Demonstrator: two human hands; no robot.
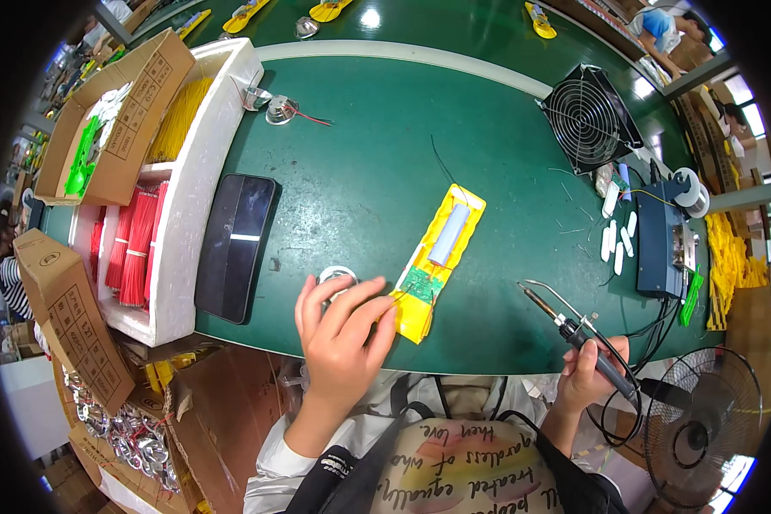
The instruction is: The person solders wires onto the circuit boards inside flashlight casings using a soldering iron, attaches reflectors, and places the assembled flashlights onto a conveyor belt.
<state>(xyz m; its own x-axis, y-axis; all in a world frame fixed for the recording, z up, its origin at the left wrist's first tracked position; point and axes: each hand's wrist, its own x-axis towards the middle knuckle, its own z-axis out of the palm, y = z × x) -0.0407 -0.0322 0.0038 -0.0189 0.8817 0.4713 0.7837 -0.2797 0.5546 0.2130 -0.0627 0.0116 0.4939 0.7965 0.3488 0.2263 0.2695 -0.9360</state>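
Observation:
A long yellow plastic housing point(415, 319) lies slanted on the green bench. In it are a lilac cylindrical battery point(449, 235) and a small green circuit board point(422, 284); a thin dark wire trails from its far end. At the housing's near left edge is my left hand point(344, 334), thumb and index fingertips close together, the other fingers extended. What they pinch, if anything, is too small to see. Partly behind those fingers sits a round reflector point(337, 276). My right hand point(588, 370) grips a soldering iron point(608, 370), its tip pointing toward the housing but apart from it.
At left, a white foam box point(199, 184) holds red and yellow wires beside a black phone-like slab point(236, 248). Another reflector point(281, 110) lies farther back. On the right are a black fan point(589, 118), white pieces point(610, 240), a blue soldering station point(660, 244) and cables.

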